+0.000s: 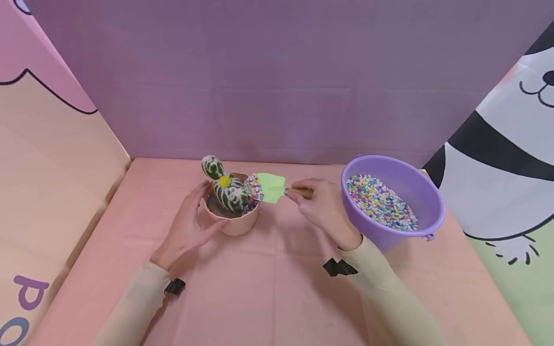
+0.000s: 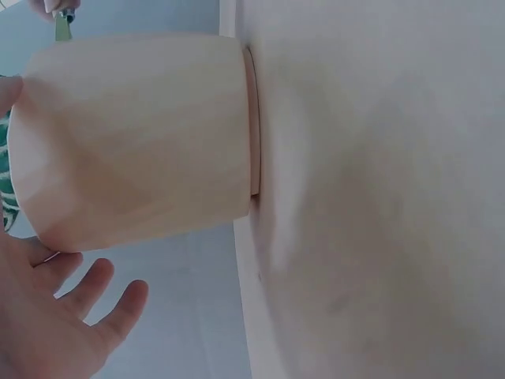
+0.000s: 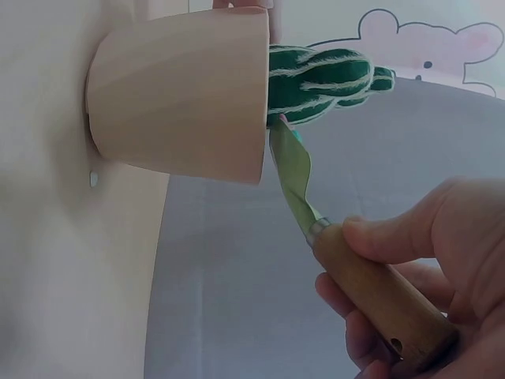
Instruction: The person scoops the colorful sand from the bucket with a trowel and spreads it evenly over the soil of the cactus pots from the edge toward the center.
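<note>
Green-bladed trowel (image 1: 272, 187), its wooden handle gripped in my right hand (image 1: 322, 204). Multicoloured pebbles (image 1: 254, 187) load the tip, which lies over the right rim of the peach pot (image 1: 240, 226), beside the cactus (image 1: 231, 196). My left hand (image 1: 186, 228) holds the pot between thumb and fingers. At right, a purple bucket (image 1: 416, 190) contains similar pebbles.
</note>
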`<state>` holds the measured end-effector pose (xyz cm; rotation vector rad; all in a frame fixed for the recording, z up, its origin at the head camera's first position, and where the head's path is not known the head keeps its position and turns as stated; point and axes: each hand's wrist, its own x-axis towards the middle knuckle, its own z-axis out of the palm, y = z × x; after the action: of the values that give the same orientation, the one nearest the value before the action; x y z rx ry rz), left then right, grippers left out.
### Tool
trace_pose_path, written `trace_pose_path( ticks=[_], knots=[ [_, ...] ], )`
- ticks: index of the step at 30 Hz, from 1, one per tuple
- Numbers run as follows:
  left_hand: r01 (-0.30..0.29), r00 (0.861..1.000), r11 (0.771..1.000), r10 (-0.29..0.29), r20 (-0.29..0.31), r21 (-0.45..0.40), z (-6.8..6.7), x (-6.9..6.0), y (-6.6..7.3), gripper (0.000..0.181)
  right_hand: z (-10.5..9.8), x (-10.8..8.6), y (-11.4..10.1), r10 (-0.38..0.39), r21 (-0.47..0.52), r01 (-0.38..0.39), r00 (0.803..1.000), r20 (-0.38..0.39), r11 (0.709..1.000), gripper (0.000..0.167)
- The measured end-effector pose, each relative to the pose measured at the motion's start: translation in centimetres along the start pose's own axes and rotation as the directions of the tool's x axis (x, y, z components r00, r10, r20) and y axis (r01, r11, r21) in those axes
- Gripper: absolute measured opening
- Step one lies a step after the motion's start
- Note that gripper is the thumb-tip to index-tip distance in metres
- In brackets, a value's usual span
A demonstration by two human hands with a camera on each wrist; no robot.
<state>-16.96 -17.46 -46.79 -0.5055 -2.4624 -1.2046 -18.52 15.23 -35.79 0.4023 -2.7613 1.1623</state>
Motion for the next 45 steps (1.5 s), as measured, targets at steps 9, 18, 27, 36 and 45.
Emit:
trace_pose_path(
  ticks=[9,18,27,36,45],
  knots=[
    [0.030,0.999,0.998,-0.032,0.019,0.060,-0.4,0.2,0.2,0.103,0.4,-0.3,-0.5,-0.078,-0.134,0.069,0.995,-0.065,0.989,0.021],
    [0.033,0.999,0.991,-0.030,-0.025,0.127,-0.5,0.2,0.6,0.099,0.5,-0.4,-0.8,-0.122,-0.181,0.105,0.988,-0.090,0.978,0.021],
    [0.057,0.994,0.988,-0.043,-0.100,0.146,0.0,0.1,1.8,0.097,0.5,-0.5,-0.9,-0.142,-0.201,0.121,0.986,-0.092,0.972,0.021],
    [0.067,0.997,0.995,-0.064,-0.046,0.073,-0.3,0.5,1.5,0.099,0.4,-0.5,-0.9,-0.162,-0.211,0.139,0.982,-0.096,0.967,0.018],
    [0.085,0.994,0.996,-0.085,0.075,0.000,-0.7,1.1,0.7,0.104,0.5,-0.5,-1.1,-0.180,-0.232,0.153,0.979,-0.097,0.961,0.015]
  ],
)
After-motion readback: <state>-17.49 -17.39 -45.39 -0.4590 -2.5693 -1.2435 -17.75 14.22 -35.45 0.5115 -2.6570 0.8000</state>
